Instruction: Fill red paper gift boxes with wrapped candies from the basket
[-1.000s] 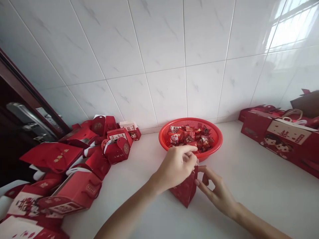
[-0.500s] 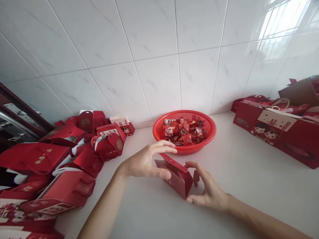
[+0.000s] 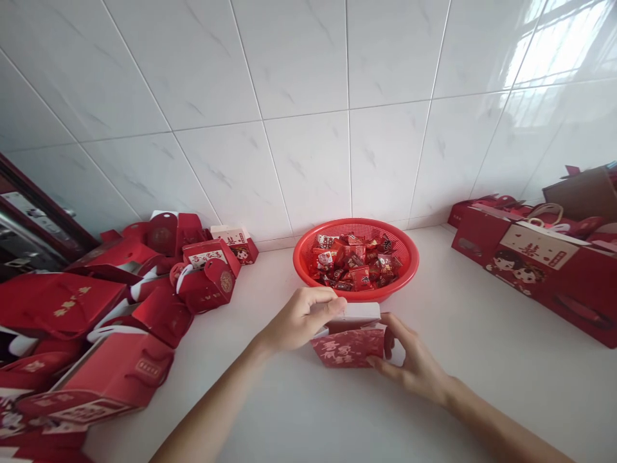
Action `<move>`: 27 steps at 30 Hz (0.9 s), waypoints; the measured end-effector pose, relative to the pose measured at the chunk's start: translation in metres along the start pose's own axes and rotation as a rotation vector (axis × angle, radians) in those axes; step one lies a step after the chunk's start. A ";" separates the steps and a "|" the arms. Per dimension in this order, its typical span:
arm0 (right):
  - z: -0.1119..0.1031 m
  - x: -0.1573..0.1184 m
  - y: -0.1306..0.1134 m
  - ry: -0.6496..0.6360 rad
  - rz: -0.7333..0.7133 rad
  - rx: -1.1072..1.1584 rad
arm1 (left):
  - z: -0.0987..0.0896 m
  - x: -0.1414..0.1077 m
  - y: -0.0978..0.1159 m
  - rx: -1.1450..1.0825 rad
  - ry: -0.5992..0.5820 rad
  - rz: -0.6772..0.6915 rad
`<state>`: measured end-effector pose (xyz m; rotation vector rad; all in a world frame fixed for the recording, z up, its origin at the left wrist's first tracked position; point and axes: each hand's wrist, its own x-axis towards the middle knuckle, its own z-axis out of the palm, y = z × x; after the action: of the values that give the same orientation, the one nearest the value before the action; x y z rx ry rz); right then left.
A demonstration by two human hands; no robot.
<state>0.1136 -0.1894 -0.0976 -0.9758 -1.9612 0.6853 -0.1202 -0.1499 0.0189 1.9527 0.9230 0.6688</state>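
Observation:
A small red paper gift box (image 3: 348,351) with pale lettering stands on the white counter in front of me, its top open and a white inner flap raised at the back. My left hand (image 3: 303,320) is closed at its upper left, thumb and fingers pinching the raised flap. On the right, my right hand (image 3: 413,361) holds the box's end, thumb on the front and fingers behind. Just beyond the box sits a red plastic basket (image 3: 409,273) with wrapped candies (image 3: 359,260) in it. The inside of the box is mostly hidden.
Many red gift boxes (image 3: 120,366) are heaped along the left side of the counter (image 3: 289,424). A large red carton (image 3: 535,257) filled with red items stands at the right. Behind everything rises a white tiled wall (image 3: 308,167).
The gift box has turned so its lettered front faces me, and its top has opened. My left hand has gone from spread fingers to pinching the flap; my right hand has moved in onto the end.

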 end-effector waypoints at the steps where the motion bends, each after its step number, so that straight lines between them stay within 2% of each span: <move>1: -0.002 0.001 0.002 -0.015 0.006 0.011 | 0.003 0.003 -0.003 -0.034 0.012 -0.030; 4: -0.003 0.001 0.004 -0.062 0.046 0.049 | 0.009 0.011 -0.012 -0.138 -0.005 -0.122; 6: -0.002 0.001 0.005 -0.083 0.068 0.067 | 0.006 0.016 -0.016 -0.169 -0.012 -0.167; 10: -0.002 0.000 0.006 -0.109 0.081 0.060 | -0.017 0.030 -0.012 -0.192 -0.039 -0.131; 13: -0.003 -0.001 0.008 -0.114 0.063 0.064 | -0.038 0.052 -0.008 -0.183 0.000 -0.123; 15: -0.003 -0.002 0.010 -0.102 0.036 0.078 | -0.047 0.072 -0.011 -0.017 0.012 -0.138; 16: -0.003 -0.002 0.010 -0.093 0.019 0.088 | -0.049 0.083 -0.014 0.106 -0.024 -0.165; 20: -0.005 -0.002 0.011 -0.074 -0.037 0.111 | -0.043 0.121 -0.028 0.696 -0.361 -0.338; 22: -0.007 -0.002 0.011 -0.060 -0.053 0.104 | -0.038 0.134 -0.033 0.885 -0.468 -0.418; 24: -0.009 -0.001 0.009 -0.057 -0.063 0.103 | -0.033 0.143 -0.036 0.937 -0.487 -0.447; 27: -0.012 -0.001 0.007 -0.081 -0.062 0.112 | -0.027 0.152 -0.039 0.888 -0.522 -0.474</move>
<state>0.1270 -0.1853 -0.0970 -0.8274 -1.9921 0.8015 -0.0645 -0.0007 0.0142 2.3189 1.3944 -0.6162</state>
